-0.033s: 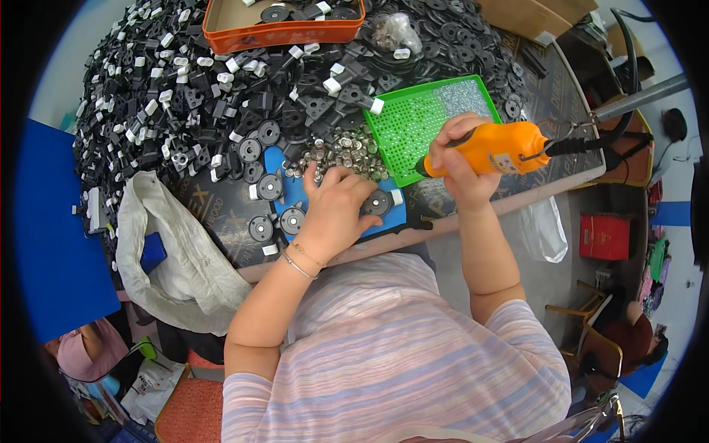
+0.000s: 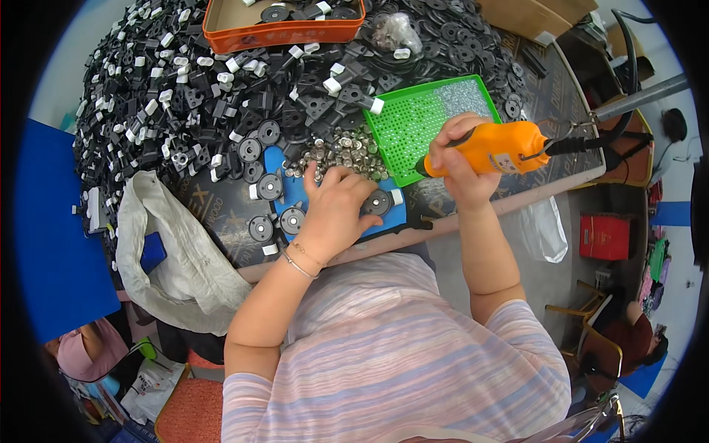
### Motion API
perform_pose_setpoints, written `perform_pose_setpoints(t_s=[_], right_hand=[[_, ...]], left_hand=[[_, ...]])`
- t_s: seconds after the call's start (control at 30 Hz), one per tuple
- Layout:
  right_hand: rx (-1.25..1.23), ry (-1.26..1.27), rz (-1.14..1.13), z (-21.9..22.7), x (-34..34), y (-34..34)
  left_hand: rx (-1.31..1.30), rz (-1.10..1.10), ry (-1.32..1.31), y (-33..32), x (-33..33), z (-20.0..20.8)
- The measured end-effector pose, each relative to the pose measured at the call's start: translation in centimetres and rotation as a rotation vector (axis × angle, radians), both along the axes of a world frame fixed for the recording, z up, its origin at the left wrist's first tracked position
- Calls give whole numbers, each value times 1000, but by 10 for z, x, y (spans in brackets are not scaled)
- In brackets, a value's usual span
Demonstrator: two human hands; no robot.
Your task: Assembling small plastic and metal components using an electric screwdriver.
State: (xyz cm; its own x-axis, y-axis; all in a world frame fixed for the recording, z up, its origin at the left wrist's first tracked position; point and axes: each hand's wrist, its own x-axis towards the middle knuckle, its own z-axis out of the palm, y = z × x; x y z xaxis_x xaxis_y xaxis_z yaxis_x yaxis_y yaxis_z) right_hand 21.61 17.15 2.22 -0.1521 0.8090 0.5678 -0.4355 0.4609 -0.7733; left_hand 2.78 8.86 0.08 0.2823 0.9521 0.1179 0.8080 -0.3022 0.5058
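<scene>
My right hand (image 2: 467, 164) is wrapped around an orange electric screwdriver (image 2: 509, 148), its dark nose over the near edge of a green perforated tray (image 2: 413, 129) of small silvery screws. My left hand (image 2: 336, 207) rests over a blue mat (image 2: 395, 215), fingers apart, fingertips at a heap of small metal parts (image 2: 347, 151). Beside its thumb lies a black round wheel-like part (image 2: 378, 202) with a white end. More such black discs (image 2: 292, 220) sit left of the hand. Whether the fingertips pinch a metal piece is hard to see.
Black plastic parts with white tips (image 2: 185, 96) pile across the table's far left. An orange-red box (image 2: 284, 35) stands at the back, a cardboard box (image 2: 539, 18) at the far right. A whitish cloth bag (image 2: 177, 258) hangs at the left edge. A cable (image 2: 576, 145) trails from the screwdriver.
</scene>
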Motion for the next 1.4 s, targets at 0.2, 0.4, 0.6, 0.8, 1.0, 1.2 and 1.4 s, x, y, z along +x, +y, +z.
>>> perform_pose_setpoints(t_s=[0.2,0.4,0.6,0.8,1.0,1.2,1.4], right_hand=[[-37,14,36,5,-1,-1],[4,112,154,34,-9,-18],[112,-174,197,31,-36,-28],[114,-220,232,24,-40,-27],[81,-191,236,24,-39,-26],[177,-254,212,24,-40,-24],[0,-152,263,20,-44,-28]], left_hand=[[0,11,-21,0,0,-1],[-10,11,-67,1,-1,-1],[-1,11,-43,1,-2,-4],[41,11,-37,1,-1,-7],[25,9,-64,2,-2,-5],[35,19,-52,1,-1,-6],[30,13,-59,2,-2,-5]])
